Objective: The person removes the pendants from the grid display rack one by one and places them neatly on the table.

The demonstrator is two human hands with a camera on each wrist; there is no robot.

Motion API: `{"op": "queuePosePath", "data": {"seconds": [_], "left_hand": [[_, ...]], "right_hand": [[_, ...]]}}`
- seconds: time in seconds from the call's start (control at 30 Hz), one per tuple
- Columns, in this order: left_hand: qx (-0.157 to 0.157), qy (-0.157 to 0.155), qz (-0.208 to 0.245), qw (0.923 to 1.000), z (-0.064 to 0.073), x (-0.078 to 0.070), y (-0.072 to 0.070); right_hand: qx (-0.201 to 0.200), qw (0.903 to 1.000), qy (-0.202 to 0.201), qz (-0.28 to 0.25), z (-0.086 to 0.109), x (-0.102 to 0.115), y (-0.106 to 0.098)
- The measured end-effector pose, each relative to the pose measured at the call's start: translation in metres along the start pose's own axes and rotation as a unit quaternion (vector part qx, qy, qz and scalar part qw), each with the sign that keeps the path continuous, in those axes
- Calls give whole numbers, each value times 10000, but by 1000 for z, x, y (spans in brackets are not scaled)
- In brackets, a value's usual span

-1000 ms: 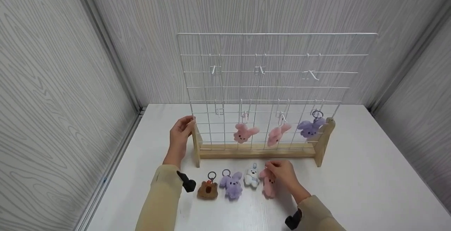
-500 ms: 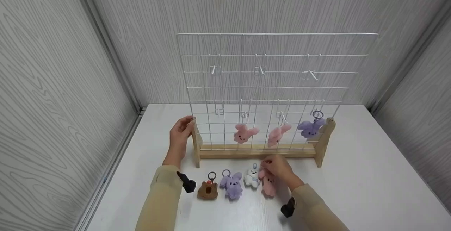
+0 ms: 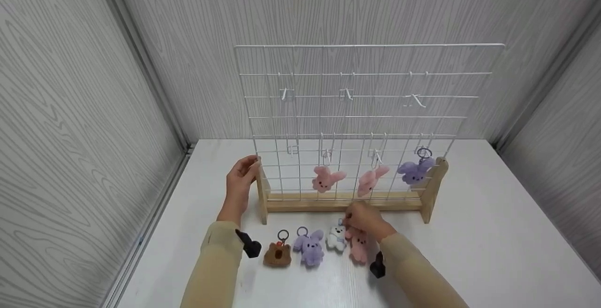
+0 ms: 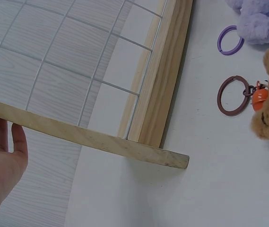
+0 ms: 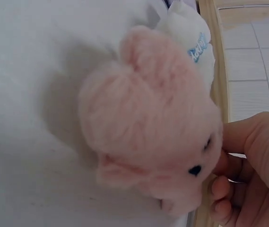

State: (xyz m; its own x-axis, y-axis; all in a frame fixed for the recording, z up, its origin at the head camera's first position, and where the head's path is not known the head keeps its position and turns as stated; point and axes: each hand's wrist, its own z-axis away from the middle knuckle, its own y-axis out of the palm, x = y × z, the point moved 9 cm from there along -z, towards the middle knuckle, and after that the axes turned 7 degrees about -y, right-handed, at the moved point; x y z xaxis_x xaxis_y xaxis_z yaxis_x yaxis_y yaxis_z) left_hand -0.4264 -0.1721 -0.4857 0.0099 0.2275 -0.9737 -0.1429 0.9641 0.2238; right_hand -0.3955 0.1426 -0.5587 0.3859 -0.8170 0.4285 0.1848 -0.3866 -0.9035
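Observation:
My left hand (image 3: 240, 176) grips the left wooden upright (image 4: 77, 132) of a white wire grid rack (image 3: 345, 117). In the left wrist view its fingertips bend over the wood's edge. A pink plush bunny keychain (image 3: 358, 246) is in front of the rack's base, with my right hand (image 3: 366, 219) at its top end. In the right wrist view the curled fingers pinch at the bunny's head; its ring is hidden. Just left of it lies a white plush keychain (image 3: 336, 238), then a purple bunny keychain (image 3: 311, 249) and a brown bear keychain (image 3: 277, 254).
On the rack's lower hooks hang a pink bunny (image 3: 326, 179), another pink bunny (image 3: 372, 181) and a purple bunny (image 3: 416, 172). The upper hooks (image 3: 347, 94) carry nothing. Grey wood-grain panels (image 3: 65, 111) surround the white table (image 3: 493, 251) at the back and sides.
My right hand has moved left and slightly toward the rack at the pink bunny's top. The bunny has barely shifted. My left hand stays on the upright.

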Motion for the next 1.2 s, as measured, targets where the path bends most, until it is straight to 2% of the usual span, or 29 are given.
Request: {"op": "queuePosePath", "data": {"seconds": [0.2,0.33,0.4,0.57,0.77,0.93,1.2], "left_hand": [[38,33,-4,10000,1,-1,1],[87,57,-16,9999,0,-2,1],[112,63,9,9999,-1,-2,1],[86,63,75,9999,-2,-1,1],[173,-97,35,9998,8,-9,5],[205,-101,-41,9997,14,-15,7],[205,-22,129,9997,0,-1,2]], "right_hand": [[295,9994,-149,31,-1,0,6],[299,9988,-395,-44,0,3,4],[261,9986,-466,-58,1,3,2],[121,9992,-339,-167,2,-2,-2],[-81,9993,-214,-286,6,-12,-9],[-292,9974,58,-660,12,-18,-18],[-619,9946,-71,-827,20,-17,-32]]}}
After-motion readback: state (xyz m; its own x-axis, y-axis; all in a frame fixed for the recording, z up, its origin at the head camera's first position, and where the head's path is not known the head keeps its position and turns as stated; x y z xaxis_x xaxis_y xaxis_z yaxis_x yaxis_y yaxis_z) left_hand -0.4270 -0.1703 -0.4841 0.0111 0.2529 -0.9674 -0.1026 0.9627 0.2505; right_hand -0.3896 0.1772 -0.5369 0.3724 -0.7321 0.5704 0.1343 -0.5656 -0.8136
